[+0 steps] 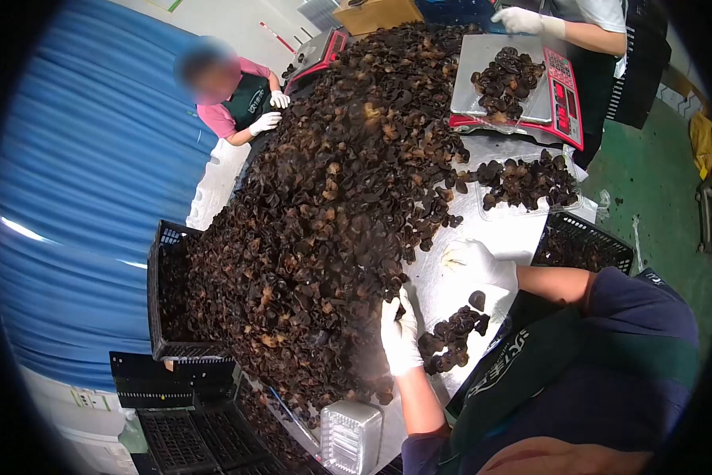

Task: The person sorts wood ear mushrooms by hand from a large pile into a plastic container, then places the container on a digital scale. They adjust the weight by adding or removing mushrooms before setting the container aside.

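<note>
My left hand (401, 331), in a white glove, is at the near edge of a large heap of dark wood ear mushrooms (316, 214). Its fingers close on a wood ear mushroom (394, 286) there. My right hand (478, 265), gloved too, is over the bare metal tabletop with its fingers curled together; what they hold, if anything, is hidden. A small pile of wood ear mushrooms (454, 340) lies on the table between my hands and my apron. Beyond my right hand sits a clear plastic tray (491, 207) filled with mushrooms.
A red scale (467, 121) carries mushrooms at the far right; a co-worker's gloved hand (522, 20) is beside it. Another person (241, 95) works across the heap near a second scale (312, 54). Stacked clear trays (350, 435) stand at lower left. Black crates (156, 301) flank the table.
</note>
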`<state>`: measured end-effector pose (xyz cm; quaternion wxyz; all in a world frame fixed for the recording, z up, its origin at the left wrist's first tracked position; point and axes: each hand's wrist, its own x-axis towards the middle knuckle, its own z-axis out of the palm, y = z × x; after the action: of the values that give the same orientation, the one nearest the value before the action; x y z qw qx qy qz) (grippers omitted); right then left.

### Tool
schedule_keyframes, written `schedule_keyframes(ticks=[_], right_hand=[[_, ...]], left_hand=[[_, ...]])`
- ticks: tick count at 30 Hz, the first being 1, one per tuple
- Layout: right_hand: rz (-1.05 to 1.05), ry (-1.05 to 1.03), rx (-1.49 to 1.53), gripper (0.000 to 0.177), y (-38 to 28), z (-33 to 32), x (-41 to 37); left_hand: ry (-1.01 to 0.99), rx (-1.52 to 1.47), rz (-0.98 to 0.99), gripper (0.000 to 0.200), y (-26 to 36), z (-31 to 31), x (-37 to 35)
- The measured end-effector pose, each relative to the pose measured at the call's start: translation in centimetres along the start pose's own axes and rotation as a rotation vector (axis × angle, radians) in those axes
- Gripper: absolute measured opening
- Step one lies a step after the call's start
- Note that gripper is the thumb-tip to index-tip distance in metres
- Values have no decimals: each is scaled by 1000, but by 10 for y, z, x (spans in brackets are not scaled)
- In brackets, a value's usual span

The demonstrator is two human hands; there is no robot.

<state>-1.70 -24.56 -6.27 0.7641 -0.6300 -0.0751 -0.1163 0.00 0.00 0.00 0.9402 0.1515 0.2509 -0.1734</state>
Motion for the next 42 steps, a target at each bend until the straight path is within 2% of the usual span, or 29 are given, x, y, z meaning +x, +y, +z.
schedule_keyframes(ticks=[2, 3, 6, 8, 9, 11, 12, 14, 15, 17, 18, 19, 21, 23, 25, 26, 29, 30, 33, 34, 35, 37, 38, 39, 40, 41, 42], right_hand=[[-484, -3, -681, 12, -24, -2, 2], [-490, -2, -686, 12, -22, -1, 4], [-463, -8, -654, 12, -11, -2, 3], [-287, -1, -472, 12, -1, -16, -5], [-205, -15, -366, 12, 7, -15, -4], [-23, -59, -153, 13, 20, -2, -2], [-20, -88, -142, 13, 9, 2, -2], [-158, -76, -604, 12, -30, 5, 0], [-157, -91, -598, 12, -29, 6, 0], [-297, -96, -756, 12, -25, 2, 1], [-300, -105, -749, 12, -21, 0, 1], [-323, -104, -738, 12, -16, -2, 3], [-340, -116, -722, 12, -14, 0, 4], [-120, -76, -638, 11, -20, 4, 6], [-168, -64, -669, 11, -18, 3, 5], [-219, -47, -698, 10, -17, 3, 6], [-166, -37, -649, 9, -21, 5, 6], [-162, -47, -650, 9, -21, 5, 5], [-187, -57, -687, 9, -22, 7, 7], [-174, -56, -696, 9, -25, 7, 7], [-160, -53, -707, 9, -26, 7, 7], [-216, -38, -732, 8, -8, 3, 7], [-219, -32, -766, 9, -2, 0, 7], [-83, 8, -669, 10, -15, 6, 5], [-139, -79, -759, 10, -13, 1, 8], [-141, -87, -652, 10, -17, 2, 6], [-189, -90, -709, 9, -18, 0, 6]], left_hand=[[39, -19, 49, 25, -3, 4, -2], [31, -20, 48, 25, -1, 3, 1], [20, 1, 40, 24, -1, 2, -2], [21, -32, 10, 23, -7, 7, -10], [11, 81, 85, 26, -9, 3, -7], [-26, 120, 120, 29, -8, 0, -6], [-71, 189, 130, 29, -7, 0, -8], [-62, 233, 150, 27, -9, 8, -18], [-41, 239, 161, 27, -10, 11, -21], [-10, 237, 168, 27, -9, 7, -22], [15, 242, 166, 26, -8, 5, -22], [-71, 283, 178, 25, -7, 3, -20], [35, 198, 125, 23, -9, 2, -23], [-3, 234, 139, 21, -9, 7, -26], [14, 182, 129, 19, -10, 7, -24], [137, 94, 94, 20, -9, 1, -16], [94, 80, 72, 21, -6, 0, -22], [168, 49, 112, 23, -9, 6, -26], [168, 80, 183, 23, -9, 13, -42], [61, 90, 189, 21, -4, 9, -48], [68, 83, 194, 21, -1, -1, -53], [-20, 477, 438, 21, 2, -26, -61], [69, 839, 584, 20, 9, -39, -69], [114, 1487, 915, 20, -5, -1, -107], [305, 1782, 1082, 18, -7, -20, -117], [294, 1898, 1249, 18, -1, -44, -117], [236, 1207, 926, 17, -1, -42, -122]])
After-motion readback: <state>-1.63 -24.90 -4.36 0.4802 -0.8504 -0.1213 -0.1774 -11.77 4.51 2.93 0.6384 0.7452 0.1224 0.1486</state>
